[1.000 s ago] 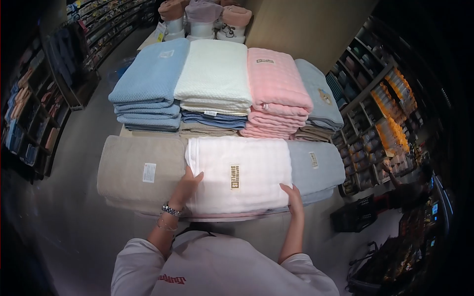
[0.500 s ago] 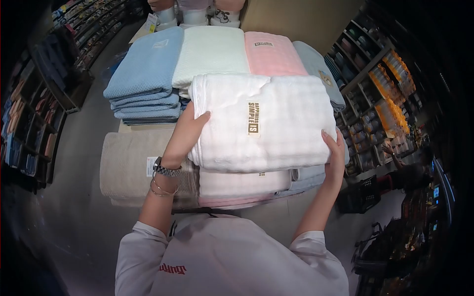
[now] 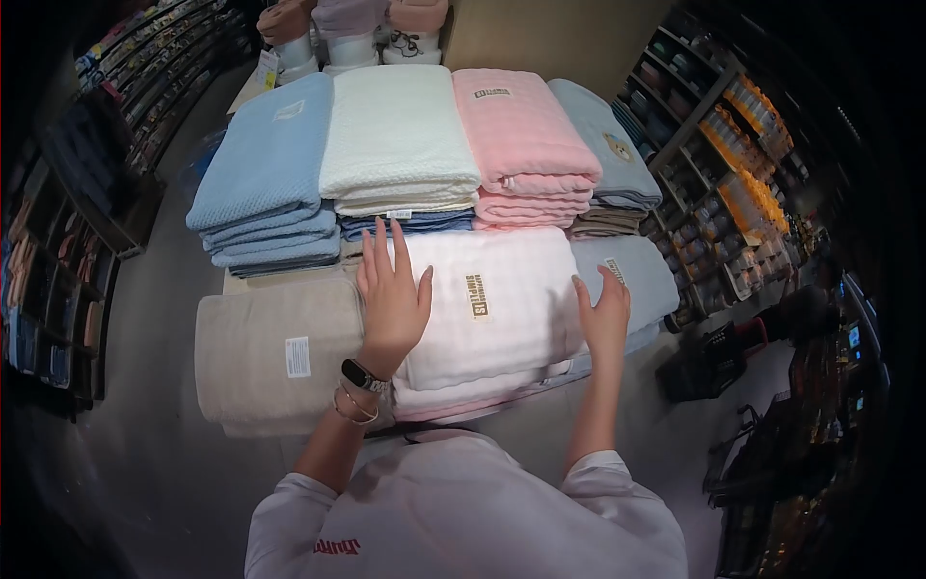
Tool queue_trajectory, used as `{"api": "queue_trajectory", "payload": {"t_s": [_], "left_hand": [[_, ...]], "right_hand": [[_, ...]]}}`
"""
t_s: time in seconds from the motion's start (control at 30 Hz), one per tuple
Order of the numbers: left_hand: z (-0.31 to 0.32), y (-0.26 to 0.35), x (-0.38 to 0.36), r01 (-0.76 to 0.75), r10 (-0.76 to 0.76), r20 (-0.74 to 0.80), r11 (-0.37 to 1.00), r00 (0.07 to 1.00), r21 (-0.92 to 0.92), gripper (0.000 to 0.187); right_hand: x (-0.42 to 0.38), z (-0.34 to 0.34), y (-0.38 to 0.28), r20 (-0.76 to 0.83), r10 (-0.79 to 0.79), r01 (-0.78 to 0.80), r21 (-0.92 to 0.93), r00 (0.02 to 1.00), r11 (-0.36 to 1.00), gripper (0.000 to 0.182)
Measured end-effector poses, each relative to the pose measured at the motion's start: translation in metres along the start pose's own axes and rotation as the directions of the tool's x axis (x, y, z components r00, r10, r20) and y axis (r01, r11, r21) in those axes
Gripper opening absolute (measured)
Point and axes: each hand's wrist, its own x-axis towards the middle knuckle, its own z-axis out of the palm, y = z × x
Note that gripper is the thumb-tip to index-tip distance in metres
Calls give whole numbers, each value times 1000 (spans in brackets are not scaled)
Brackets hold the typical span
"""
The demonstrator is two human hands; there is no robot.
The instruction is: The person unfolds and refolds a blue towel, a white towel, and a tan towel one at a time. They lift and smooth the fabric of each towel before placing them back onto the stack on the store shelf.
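Observation:
A folded pale pinkish-white towel (image 3: 511, 333) with a printed "SIMPLE IS" label lies flat on the front pile. My left hand (image 3: 394, 304), wearing a watch and bracelets, is spread with straight fingers over the towel's left side. At its right edge, my right hand (image 3: 605, 314) stands open, thumb and fingers apart, holding nothing. Left of the towel is a folded beige towel (image 3: 260, 338) with a white tag; a grey-blue towel (image 3: 632, 275) shows behind my right hand.
Along the back row are stacks of blue (image 3: 260, 159), white (image 3: 400, 130), pink (image 3: 526, 135) and grey (image 3: 603, 145) towels. Rolled towels in white holders (image 3: 352, 43) stand behind them. Stocked shelves (image 3: 719, 212) line the right side, with a dark basket (image 3: 709, 357) below.
The pale towel has gone down from my hands onto the front pile. Both hands have let go, and the back row it partly covered now shows fully.

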Motion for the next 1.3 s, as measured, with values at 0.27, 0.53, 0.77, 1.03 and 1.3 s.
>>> {"api": "queue_trajectory", "payload": {"t_s": [0.27,0.53,0.77,1.03,1.3], "left_hand": [[94,-39,-25,-162,139,173,979,975,126,47],[60,-27,-31,-175,154,178,978,972,112,47],[18,87,1,-312,344,226,935,911,-168,49],[144,102,1,-286,270,270,958,924,20,52],[161,109,1,-228,157,348,958,924,173,50]], "right_hand": [[18,142,28,196,-253,267,-49,947,963,51],[-12,101,10,-24,-364,358,253,931,899,37],[-28,19,59,-182,-227,281,381,957,881,27],[43,-15,148,-253,-99,199,409,962,891,24],[84,7,215,-44,-204,203,429,978,880,26]]}}
